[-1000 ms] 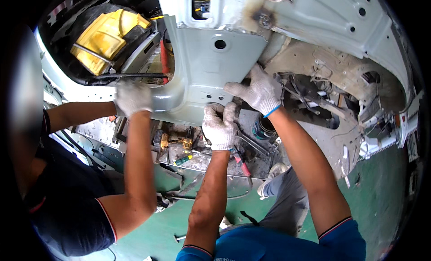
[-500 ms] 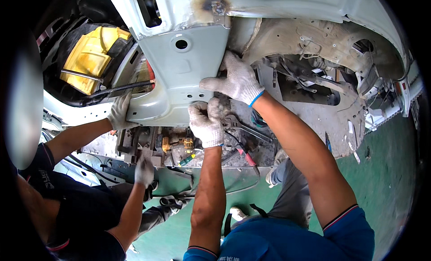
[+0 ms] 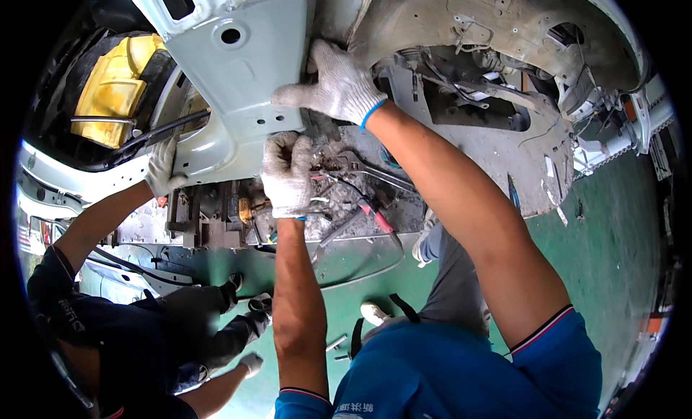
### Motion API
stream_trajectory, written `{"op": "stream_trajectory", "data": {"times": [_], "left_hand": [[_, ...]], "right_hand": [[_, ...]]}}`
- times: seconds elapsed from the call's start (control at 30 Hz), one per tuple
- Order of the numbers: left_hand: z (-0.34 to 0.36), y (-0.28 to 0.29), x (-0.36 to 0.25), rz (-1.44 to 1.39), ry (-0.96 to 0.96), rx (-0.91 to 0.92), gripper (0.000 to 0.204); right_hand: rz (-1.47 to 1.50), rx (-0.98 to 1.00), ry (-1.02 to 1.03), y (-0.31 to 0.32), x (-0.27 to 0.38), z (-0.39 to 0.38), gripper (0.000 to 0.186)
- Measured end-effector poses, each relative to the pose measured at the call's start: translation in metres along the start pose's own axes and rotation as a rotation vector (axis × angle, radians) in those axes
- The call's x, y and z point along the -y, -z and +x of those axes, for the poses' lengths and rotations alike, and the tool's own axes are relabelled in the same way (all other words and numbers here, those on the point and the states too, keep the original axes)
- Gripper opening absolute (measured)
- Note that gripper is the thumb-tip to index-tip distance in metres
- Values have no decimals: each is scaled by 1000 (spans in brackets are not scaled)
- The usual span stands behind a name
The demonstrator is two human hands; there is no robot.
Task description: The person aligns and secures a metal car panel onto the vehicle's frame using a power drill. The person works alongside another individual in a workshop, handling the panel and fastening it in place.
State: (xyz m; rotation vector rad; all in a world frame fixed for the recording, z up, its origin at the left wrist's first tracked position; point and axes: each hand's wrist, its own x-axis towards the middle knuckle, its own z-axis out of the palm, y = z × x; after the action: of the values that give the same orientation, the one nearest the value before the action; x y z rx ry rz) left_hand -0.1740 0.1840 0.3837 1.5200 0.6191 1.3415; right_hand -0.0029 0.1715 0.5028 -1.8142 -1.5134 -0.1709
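Observation:
A pale grey-green car body pillar panel [image 3: 241, 77] stands in front of me, with a round hole and small holes near its lower end. My right hand [image 3: 335, 84], in a white knitted glove with a blue cuff, grips its right edge, thumb across the front and fingers partly hidden behind the edge. At the lower right corner my left hand [image 3: 287, 174], gloved alike, is closed on the panel with its fingers curled. A co-worker's gloved hand [image 3: 163, 168] rests on the sill part further left.
Below the panel, a bench [image 3: 468, 170] carries a large wrench [image 3: 375, 174], a red-handled tool [image 3: 378, 219] with a cable, and a partly hidden yellow drill [image 3: 245, 210]. Yellow padding [image 3: 112, 91] lies inside the car body at left. The co-worker's other hand [image 3: 251, 365] hangs low.
The panel and both my hands appear further left and higher in the picture; my grip looks the same. The co-worker's lower hand has dropped away from the metal blocks under the sill.

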Motion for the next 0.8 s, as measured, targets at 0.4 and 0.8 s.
{"op": "stream_trajectory", "data": {"times": [0.4,0.8], "left_hand": [[-382,118,203,662,1001,500,41],[-613,293,94,723,1700,298,44]], "right_hand": [[-5,69,-39,8,11,-2,105],[267,35,2,-8,-6,-2,77]]}}
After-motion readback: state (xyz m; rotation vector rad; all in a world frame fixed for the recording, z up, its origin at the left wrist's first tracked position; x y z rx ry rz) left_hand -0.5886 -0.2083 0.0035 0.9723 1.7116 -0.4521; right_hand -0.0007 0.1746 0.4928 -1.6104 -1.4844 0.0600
